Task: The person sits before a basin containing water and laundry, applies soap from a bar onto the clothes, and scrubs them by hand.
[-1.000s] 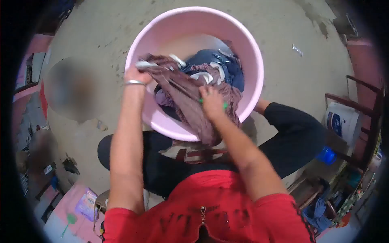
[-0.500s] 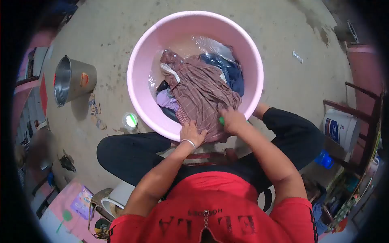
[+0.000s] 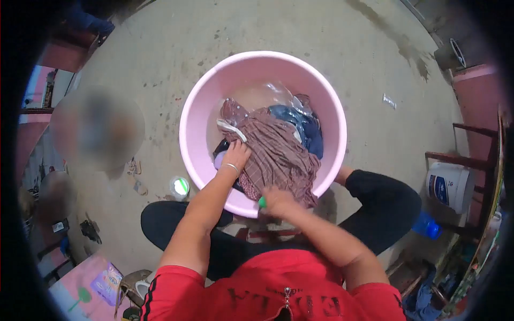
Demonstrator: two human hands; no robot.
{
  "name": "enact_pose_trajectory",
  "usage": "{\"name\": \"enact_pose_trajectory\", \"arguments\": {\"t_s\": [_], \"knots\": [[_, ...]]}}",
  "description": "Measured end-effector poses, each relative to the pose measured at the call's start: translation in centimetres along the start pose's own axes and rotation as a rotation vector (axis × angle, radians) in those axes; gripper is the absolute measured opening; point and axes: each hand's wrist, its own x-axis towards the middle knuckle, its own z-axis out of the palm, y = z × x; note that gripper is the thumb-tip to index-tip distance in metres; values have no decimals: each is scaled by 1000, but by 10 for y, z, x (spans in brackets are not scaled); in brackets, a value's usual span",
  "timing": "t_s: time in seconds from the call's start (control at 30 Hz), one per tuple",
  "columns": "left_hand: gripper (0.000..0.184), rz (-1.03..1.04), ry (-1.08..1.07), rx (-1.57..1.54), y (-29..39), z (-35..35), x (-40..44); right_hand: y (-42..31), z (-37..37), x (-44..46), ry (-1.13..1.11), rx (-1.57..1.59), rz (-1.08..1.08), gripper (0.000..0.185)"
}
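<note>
Right hand point(image 3: 279, 202): curled on a green object point(image 3: 262, 203), mostly hidden, at the near rim | left hand point(image 3: 236, 155): well apart from it, pressed on brown garment point(image 3: 278, 147) | brown garment: spread inside pink tub point(image 3: 196, 128), lapping near rim | dark blue cloth point(image 3: 312, 140): beyond, tub's right side

Pink washtub point(image 3: 195, 130) on the floor point(image 3: 155, 59), containing water and wet laundry. Left hand point(image 3: 236, 155) resting on a brown checked garment point(image 3: 276, 142); right hand point(image 3: 278, 202), at the near rim, holding a green object point(image 3: 262, 203).
</note>
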Motion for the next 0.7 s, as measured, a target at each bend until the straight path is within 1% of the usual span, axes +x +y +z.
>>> {"name": "enact_pose_trajectory", "arguments": {"t_s": [0.03, 0.07, 0.1, 0.13, 0.17, 0.2, 0.23, 0.27, 0.33, 0.37, 0.4, 0.43, 0.47, 0.5, 0.53, 0.6, 0.63, 0.67, 0.7], "knots": [[30, 50, -22, 53, -4, 1, 7, -9, 11, 10, -54, -6, 14, 40], [28, 104, -48, 105, -8, 2, 14, -13, 26, 17, -29, 8, 32, 39], [24, 123, -32, 116, -15, 3, 17, -14, 34, 25, -36, -10, 63, 38], [24, 129, -39, 104, -23, 7, 18, -14, 40, 30, -51, -27, 96, 37], [22, 165, 90, 72, -32, 12, 19, -11, 42, 32, -66, -23, 106, 37], [20, 199, 221, 39, -42, 17, 19, -6, 41, 35, -97, -26, 114, 49], [19, 276, 312, 4, -52, 19, 20, -2, 38, 38, -125, -31, 121, 61], [19, 281, 309, -9, -61, 14, 24, 0, 31, 36, -135, -28, 132, 61], [16, 96, -151, -638, -76, -9, 26, -1, 11, 27, -207, -13, 79, 39], [15, 62, -50, -856, -79, -19, 17, 2, 12, 28, -205, -10, 77, 39], [15, 63, -48, -848, -82, -30, 11, 7, 14, 30, -179, -48, 22, 39], [15, 22, -38, -985, -86, -43, 7, 12, 13, 30, -151, -86, -31, 39], [15, -17, -27, -1123, -86, -66, 1, 14, 9, 26, -141, -84, -33, 39], [17, -106, -119, -1129, -86, -89, -5, 16, 6, 21, -6, -136, -24, 38], [17, -103, -114, -1123, -85, -109, -12, 21, 1, 17, 130, -188, -14, 37], [20, -61, 121, -1040, -82, -143, -26, 44, -23, 15, 280, -320, -19, 34], [22, -123, 124, -1070, -76, -165, -32, 52, -49, 10, 326, -398, 6, 33], [22, -123, 128, -1065, -69, -175, -38, 57, -79, 5, 371, -476, 32, 32], [22, -106, 243, -1054, -60, -183, -44, 69, -101, 4, 443, -529, 57, 31]]}}
